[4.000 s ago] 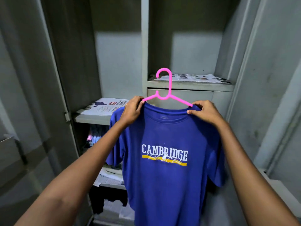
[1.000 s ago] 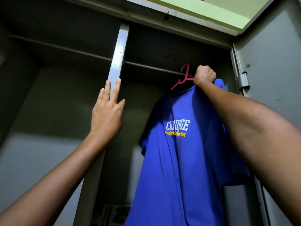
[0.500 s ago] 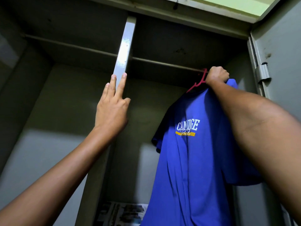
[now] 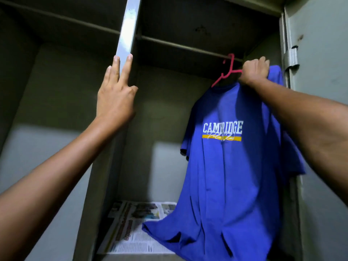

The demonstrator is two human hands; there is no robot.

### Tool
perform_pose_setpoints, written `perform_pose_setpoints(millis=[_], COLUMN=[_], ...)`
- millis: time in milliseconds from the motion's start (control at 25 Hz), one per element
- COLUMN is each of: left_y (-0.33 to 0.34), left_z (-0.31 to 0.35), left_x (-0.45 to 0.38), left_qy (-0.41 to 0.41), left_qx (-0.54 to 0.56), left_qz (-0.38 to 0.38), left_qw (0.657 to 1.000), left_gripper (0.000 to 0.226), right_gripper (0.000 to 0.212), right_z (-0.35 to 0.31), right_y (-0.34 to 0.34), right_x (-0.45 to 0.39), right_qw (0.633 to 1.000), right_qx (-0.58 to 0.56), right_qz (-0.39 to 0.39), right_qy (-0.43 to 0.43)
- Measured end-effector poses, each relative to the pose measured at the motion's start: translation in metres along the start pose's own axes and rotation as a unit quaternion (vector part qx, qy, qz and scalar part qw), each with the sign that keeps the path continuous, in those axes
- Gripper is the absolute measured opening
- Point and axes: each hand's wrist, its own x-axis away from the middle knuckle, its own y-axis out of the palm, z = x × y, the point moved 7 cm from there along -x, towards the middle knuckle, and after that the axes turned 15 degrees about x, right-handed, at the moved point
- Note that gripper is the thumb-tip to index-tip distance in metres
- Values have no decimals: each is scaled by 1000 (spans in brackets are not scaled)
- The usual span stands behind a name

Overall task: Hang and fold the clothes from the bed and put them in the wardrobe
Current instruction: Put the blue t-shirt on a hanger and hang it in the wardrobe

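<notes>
Head view: the hanger with the shirt is clenched in the right hand at the rail; the left hand, fingers straight, is pressed to the divider. If released before the hook is seated, the shirt may drop.

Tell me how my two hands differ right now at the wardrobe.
The left hand is open, straight fingers resting on the wardrobe's metal divider; the right hand grips the pink hanger and blue shirt at the shoulder. The right hand is higher. Both are raised.

Blue shirt on pink hanger, hook seemingly at wardrobe rail.
</notes>
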Motion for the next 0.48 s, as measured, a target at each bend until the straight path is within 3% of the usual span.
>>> perform_pose_setpoints(millis=[80, 160, 240, 360, 440, 480], left_y=[-1, -1, -1, -2, -3, -3], left_z=[1, 2, 3, 3, 5, 5], left_x=[0, 1, 2, 1, 3, 4], left_qy=[3, 4, 3, -2, -3, -3], left_qx=[4, 5, 5, 11, 12, 10], left_qz=[-7, -16, -18, -22, -26, -30], left_qw=[1000, 1000, 1000, 1000, 1000, 999], left_gripper=[25, 26, 26, 24, 23, 22], right_gripper=[44, 45, 41, 36, 52, 60], right_z=[-10, -21, -16, -11, -39, -55], right_y=[-13, -26, -32, -17, 20, 47], right_x=[18, 46, 67, 116, 181, 220], right_qw=[996, 990, 989, 952, 923, 892], right_qx=[45, 15, -99, -280, -193, -122], right_qz=[73, 127, 97, -119, -328, -426], right_qy=[-29, -65, -45, 20, -55, -94])
